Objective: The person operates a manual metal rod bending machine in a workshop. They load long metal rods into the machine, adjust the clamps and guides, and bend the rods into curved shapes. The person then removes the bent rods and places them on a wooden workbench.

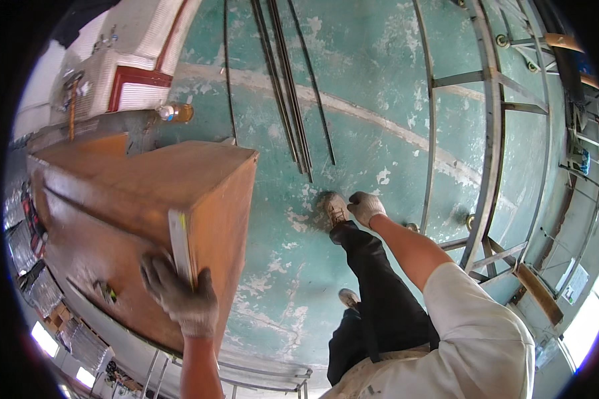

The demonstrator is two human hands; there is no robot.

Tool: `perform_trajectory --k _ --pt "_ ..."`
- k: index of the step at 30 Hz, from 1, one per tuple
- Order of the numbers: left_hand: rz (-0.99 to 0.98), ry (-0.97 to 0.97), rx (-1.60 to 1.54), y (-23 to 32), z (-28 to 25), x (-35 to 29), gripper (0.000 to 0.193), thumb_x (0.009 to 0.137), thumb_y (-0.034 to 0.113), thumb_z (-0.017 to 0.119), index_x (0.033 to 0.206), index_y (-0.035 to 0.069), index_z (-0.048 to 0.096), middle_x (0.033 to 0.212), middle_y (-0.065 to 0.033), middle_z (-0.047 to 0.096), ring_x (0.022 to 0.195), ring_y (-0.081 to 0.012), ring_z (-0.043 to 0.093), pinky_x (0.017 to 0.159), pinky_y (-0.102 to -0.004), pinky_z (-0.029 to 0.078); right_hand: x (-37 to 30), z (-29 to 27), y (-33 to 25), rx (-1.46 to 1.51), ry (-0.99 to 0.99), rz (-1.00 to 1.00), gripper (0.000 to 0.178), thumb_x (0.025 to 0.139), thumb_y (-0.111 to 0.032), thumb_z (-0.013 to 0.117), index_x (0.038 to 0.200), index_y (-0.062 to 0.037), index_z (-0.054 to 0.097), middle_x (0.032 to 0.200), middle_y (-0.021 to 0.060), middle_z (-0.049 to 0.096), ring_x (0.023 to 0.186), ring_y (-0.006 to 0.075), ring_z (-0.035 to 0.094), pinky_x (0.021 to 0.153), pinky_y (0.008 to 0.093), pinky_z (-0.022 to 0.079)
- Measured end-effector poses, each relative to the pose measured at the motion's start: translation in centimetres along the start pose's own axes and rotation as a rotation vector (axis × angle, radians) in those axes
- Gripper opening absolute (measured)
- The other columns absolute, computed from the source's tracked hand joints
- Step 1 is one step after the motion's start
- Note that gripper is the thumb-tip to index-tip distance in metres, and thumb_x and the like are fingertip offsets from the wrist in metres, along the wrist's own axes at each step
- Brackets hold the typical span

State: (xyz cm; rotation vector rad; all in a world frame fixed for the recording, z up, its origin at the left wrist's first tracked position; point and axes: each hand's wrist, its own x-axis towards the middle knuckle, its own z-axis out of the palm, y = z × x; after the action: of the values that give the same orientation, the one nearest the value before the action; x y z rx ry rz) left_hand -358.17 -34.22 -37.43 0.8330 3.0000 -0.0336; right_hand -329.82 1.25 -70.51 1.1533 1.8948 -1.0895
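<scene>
My left hand [183, 299], in a grey work glove, is at the corner of a large brown wooden cabinet or box [221, 206]. Its thumb and fingers close around the lower end of a flat metal strip [179, 243] with a yellow-green mark, which lies along the box's upright edge. My right hand [367, 207], in a pale glove, hangs low above the floor beside my shoe. Its fingers are curled, with nothing seen in them. On the box's near face lies a small dark tool [104, 290], too small to name.
Long thin metal bars [287, 93] lie on the worn green floor [373, 126] ahead. To the right stands a metal frame on wheels [492, 133]. A jar of amber liquid [177, 112] and a hammer [72, 110] are at the far left, by a white-and-red wrapped piece [140, 83].
</scene>
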Motion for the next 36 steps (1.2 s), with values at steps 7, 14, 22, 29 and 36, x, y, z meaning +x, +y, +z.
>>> perform_trajectory --k 7,14,22,29,36 --pt "0.088 0.02 0.013 -0.3 1.4 1.4 0.097 0.088 0.031 0.087 0.166 -0.008 0.045 0.171 -0.0379 0.043 0.16 -0.0586 0.04 0.131 -0.0707 0.029 16.0 5.6 -5.0 -0.133 -0.022 0.145 0.044 0.096 -0.039 0.077 0.132 -0.0146 0.08 0.13 0.0199 0.081 0.125 0.0424 0.075 0.106 0.0519 0.06" --pt "0.169 -0.004 0.238 -2.6 3.3 0.6 0.104 0.103 0.058 0.08 0.162 -0.017 0.039 0.162 -0.0377 0.048 0.141 -0.0547 0.059 0.113 -0.0673 0.054 30.9 14.0 -10.0 -0.16 0.011 0.081 0.037 0.099 -0.04 0.072 0.126 -0.0161 0.08 0.12 0.0224 0.082 0.115 0.0436 0.078 0.098 0.0553 0.063" --pt "0.199 -0.035 0.204 -3.6 7.0 4.4 0.099 0.1 0.054 0.083 0.16 -0.014 0.043 0.159 -0.0367 0.051 0.142 -0.0556 0.058 0.115 -0.068 0.051 40.3 19.6 -15.7 -0.078 0.15 0.252 0.03 0.106 -0.029 0.068 0.125 -0.0089 0.08 0.124 0.0233 0.083 0.119 0.0405 0.08 0.101 0.0535 0.064" --pt "0.171 -0.025 0.185 -4.1 6.9 3.9 0.094 0.097 0.05 0.085 0.157 -0.011 0.047 0.156 -0.0358 0.054 0.143 -0.0564 0.057 0.117 -0.0686 0.049 40.3 20.1 -16.0 -0.035 0.205 0.318 0.032 0.103 -0.03 0.069 0.124 -0.0104 0.082 0.122 0.0235 0.083 0.119 0.0427 0.08 0.103 0.0532 0.064" --pt "0.177 0.008 0.15 -3.6 6.4 3.8 0.09 0.094 0.046 0.087 0.155 -0.009 0.051 0.153 -0.035 0.057 0.144 -0.0573 0.056 0.119 -0.0693 0.047 40.6 17.7 -15.0 -0.064 0.126 0.247 0.033 0.097 -0.028 0.076 0.125 -0.0129 0.084 0.122 0.0236 0.083 0.118 0.0438 0.079 0.1 0.0512 0.065"
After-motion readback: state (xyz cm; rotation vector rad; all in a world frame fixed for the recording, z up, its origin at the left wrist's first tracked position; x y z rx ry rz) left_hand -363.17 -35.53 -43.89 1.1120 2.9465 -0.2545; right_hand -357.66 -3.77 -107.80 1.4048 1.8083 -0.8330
